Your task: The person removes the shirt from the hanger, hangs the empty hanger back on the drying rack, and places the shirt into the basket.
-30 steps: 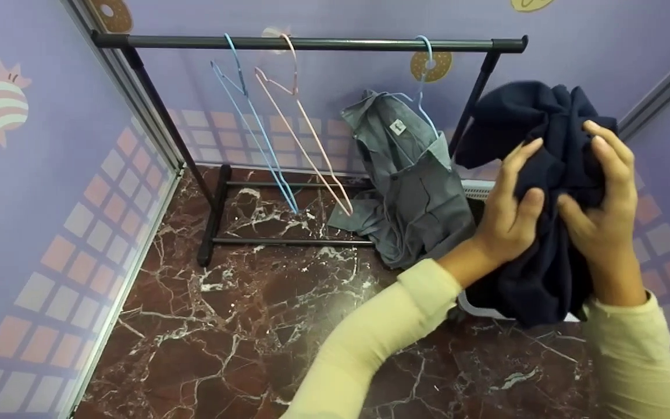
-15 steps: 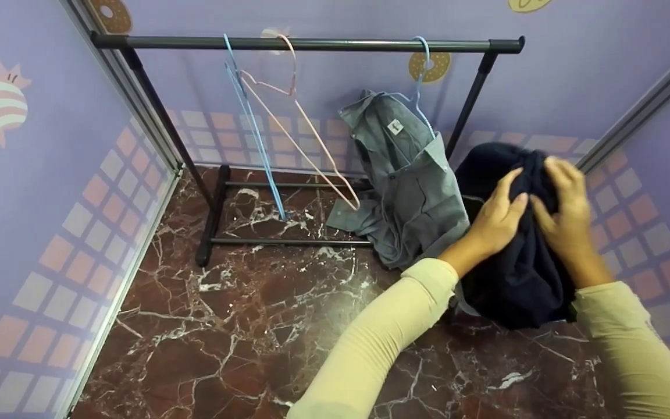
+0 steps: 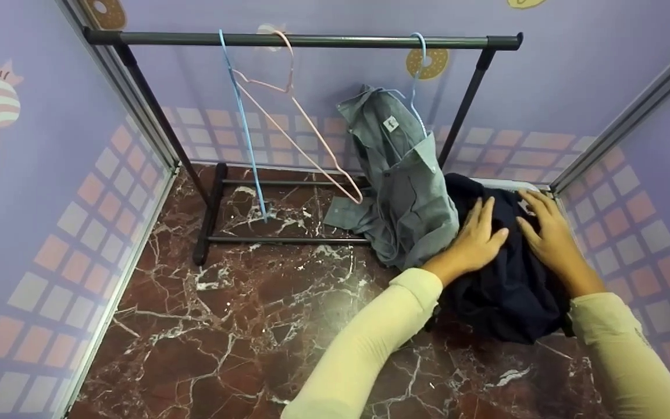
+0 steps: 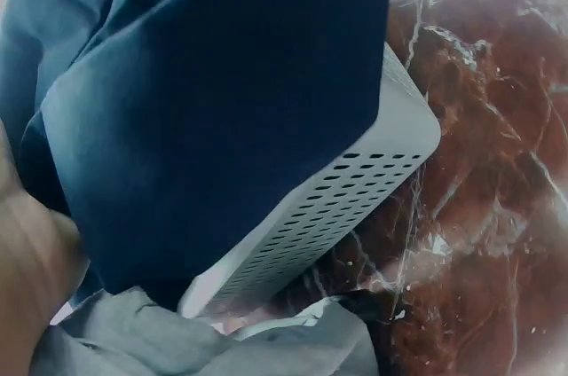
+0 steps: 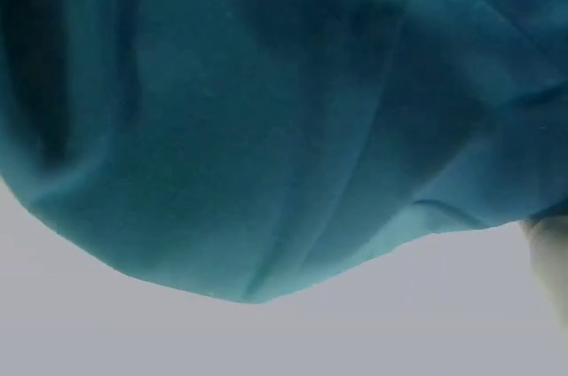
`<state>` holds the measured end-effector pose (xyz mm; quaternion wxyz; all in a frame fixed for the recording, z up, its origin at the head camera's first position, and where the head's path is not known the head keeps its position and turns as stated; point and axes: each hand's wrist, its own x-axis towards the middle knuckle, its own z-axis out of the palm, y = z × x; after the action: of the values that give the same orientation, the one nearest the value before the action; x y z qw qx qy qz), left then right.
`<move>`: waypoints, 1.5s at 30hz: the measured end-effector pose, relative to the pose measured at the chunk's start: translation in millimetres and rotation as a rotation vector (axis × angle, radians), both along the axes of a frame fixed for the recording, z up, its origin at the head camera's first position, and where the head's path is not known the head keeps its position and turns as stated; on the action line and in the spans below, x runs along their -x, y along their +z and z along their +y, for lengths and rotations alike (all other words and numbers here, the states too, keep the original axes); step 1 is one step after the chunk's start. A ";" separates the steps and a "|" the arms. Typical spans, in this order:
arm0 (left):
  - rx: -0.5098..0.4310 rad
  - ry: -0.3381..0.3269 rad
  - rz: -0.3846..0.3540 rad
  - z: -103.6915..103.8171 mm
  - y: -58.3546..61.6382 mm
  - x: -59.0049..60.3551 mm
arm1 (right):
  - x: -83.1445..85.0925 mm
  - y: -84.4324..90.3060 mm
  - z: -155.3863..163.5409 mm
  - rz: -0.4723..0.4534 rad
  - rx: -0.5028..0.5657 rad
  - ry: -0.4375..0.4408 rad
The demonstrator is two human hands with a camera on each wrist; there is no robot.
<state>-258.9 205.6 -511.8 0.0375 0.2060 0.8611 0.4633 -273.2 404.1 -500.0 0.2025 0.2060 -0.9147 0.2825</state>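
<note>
A dark navy garment (image 3: 503, 297) lies bunched over a white perforated basket (image 4: 302, 243), covering most of it and draping past its near side in the head view. My left hand (image 3: 474, 238) rests on the left part of the cloth with its fingers extended. On the right part lies my right hand (image 3: 550, 238), its fingers likewise straight and spread. The right wrist view is mostly filled by the cloth (image 5: 266, 128). Close beside my left hand, a grey-green collared shirt (image 3: 405, 192) hangs crookedly from a blue hanger (image 3: 415, 87), its lower part reaching the floor.
A black clothes rack (image 3: 323, 40) stands against the purple wall. On its bar hang another blue hanger (image 3: 245, 128) and a pink hanger (image 3: 312, 128), both bare. Dark red marble floor (image 3: 242, 326) extends in front. A side wall (image 3: 649, 233) stands close to the basket's right.
Both hands have come down with the navy garment from above the basket onto it, and their grip has loosened into straight fingers. The bare hangers have swung slightly.
</note>
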 end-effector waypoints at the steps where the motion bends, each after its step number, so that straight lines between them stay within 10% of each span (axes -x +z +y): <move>1: 0.020 -0.007 0.026 -0.8 0.9 -1.9 | -3.3 3.5 -0.7 -0.008 0.004 0.002; 11: -0.077 -0.105 0.391 -36.0 32.2 -30.9 | -41.8 33.4 -29.8 0.037 -0.142 0.120; 18: -0.300 -0.187 0.563 -86.4 61.6 -46.3 | -62.1 14.7 -54.6 0.114 -0.443 0.191; 26: -0.307 -0.226 0.754 -135.4 75.7 -56.1 | -64.5 -16.4 -72.0 0.098 -0.710 0.250; 45: -0.250 -0.039 0.941 -239.3 12.7 -67.0 | -11.4 -52.3 -6.2 -0.455 -0.598 0.082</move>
<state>-191.9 -33.7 -499.1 -0.3721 0.4123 0.7184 0.4188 -261.8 397.9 -552.2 -0.0863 0.2247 -0.9693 0.0492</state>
